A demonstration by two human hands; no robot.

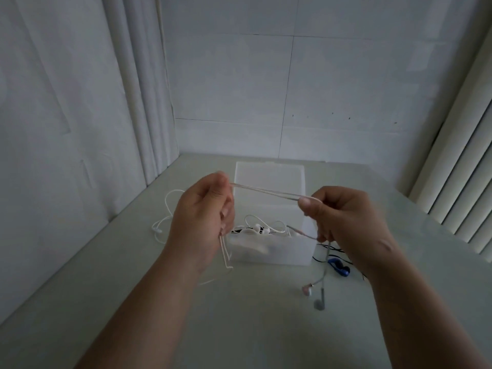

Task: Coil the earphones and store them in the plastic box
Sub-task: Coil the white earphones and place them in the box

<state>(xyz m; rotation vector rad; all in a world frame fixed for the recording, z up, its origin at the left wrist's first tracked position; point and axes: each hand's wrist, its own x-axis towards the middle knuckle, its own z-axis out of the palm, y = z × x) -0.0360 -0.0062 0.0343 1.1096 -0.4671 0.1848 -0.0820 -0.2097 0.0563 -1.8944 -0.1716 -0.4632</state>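
left grip (202,217) and right grip (343,217) tight on 1 taut earphone cord (266,192) near 1 plastic box (292,253)

- I log a pale grey-green flat tabletop (266,323) meeting the walls.
- White panelled back wall (266,89), seams visible.
- White vertical slatted blind (466,195), right side.
- White pleated sheeting (149,102), left corner.

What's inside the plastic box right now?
Inside the frosted translucent plastic box: looped white earphones and a black cord. Its wall blurs anything lower; the left hand covers one corner.
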